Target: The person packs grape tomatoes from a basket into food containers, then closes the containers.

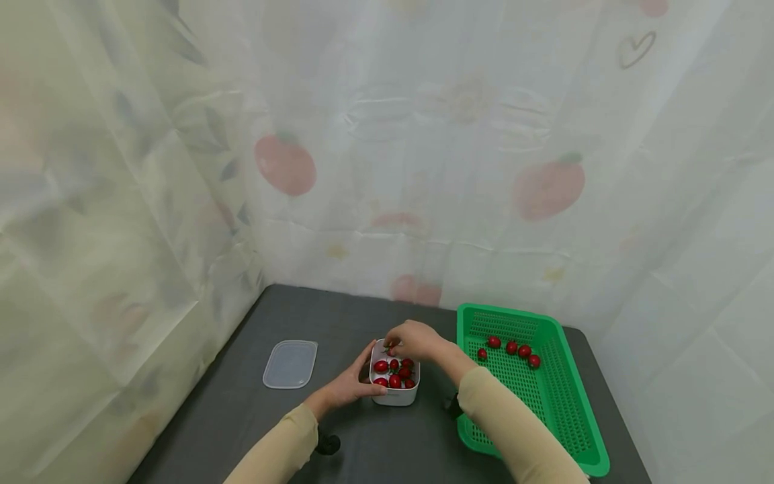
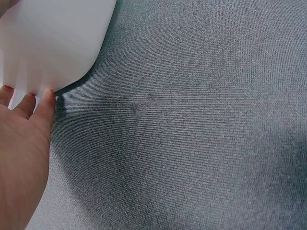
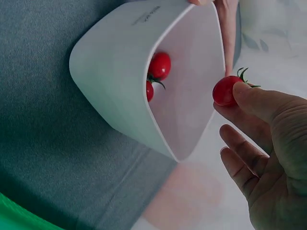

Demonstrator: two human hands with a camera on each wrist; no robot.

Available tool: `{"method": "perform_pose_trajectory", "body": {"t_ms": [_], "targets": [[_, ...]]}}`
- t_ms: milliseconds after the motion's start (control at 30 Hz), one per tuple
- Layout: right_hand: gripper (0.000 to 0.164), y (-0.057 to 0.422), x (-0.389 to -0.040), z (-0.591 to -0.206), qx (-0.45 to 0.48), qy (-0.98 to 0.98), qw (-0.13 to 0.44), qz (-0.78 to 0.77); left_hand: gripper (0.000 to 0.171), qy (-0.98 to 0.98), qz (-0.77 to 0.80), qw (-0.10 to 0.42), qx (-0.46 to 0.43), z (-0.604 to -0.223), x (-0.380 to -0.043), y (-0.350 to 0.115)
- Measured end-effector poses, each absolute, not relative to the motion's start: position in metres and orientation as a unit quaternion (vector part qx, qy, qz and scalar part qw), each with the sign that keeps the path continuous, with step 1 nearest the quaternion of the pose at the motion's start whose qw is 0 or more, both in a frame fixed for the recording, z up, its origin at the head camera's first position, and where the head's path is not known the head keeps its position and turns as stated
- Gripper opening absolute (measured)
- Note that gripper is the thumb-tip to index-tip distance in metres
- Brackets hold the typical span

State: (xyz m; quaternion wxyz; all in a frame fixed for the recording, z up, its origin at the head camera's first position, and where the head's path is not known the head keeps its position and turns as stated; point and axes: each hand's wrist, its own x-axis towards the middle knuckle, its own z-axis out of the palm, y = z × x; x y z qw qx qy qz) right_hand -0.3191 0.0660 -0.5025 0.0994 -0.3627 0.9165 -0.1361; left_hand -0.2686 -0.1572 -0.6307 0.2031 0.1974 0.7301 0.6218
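A white plastic container (image 1: pixel 396 398) stands on the dark table with several red cherry tomatoes (image 1: pixel 395 381) inside. My left hand (image 1: pixel 347 386) grips it from the left side, thumb at the front rim. In the left wrist view, fingertips (image 2: pixel 46 98) touch the container's white wall. Over the container's far part is my right hand (image 1: pixel 417 341). Between thumb and forefinger it pinches one cherry tomato (image 3: pixel 224 91) with a green stem, clearest in the right wrist view, at the container's opening. The other fingers of that hand are loosely bent.
To the right lies a green perforated basket (image 1: pixel 581 390) with several cherry tomatoes (image 1: pixel 524 351) near its far end. A translucent lid (image 1: pixel 290 364) lies flat on the table left of the container. Printed curtains (image 1: pixel 393 168) hang behind and at both sides.
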Motion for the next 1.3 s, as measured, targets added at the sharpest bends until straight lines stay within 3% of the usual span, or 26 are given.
{"method": "perform_pose_trajectory", "body": {"t_ms": [667, 1300], "targets": [[0.021, 0.050, -0.316, -0.523, -0.350, 0.925, 0.117, -0.088, 0.102, 0.732, 0.617, 0.206, 0.202, -0.629, -0.267, -0.158], [0.024, 0.076, -0.314, -0.496, -0.369, 0.921, 0.072, -0.103, 0.103, 0.734, 0.618, 0.200, 0.200, -0.630, -0.268, -0.158]]}}
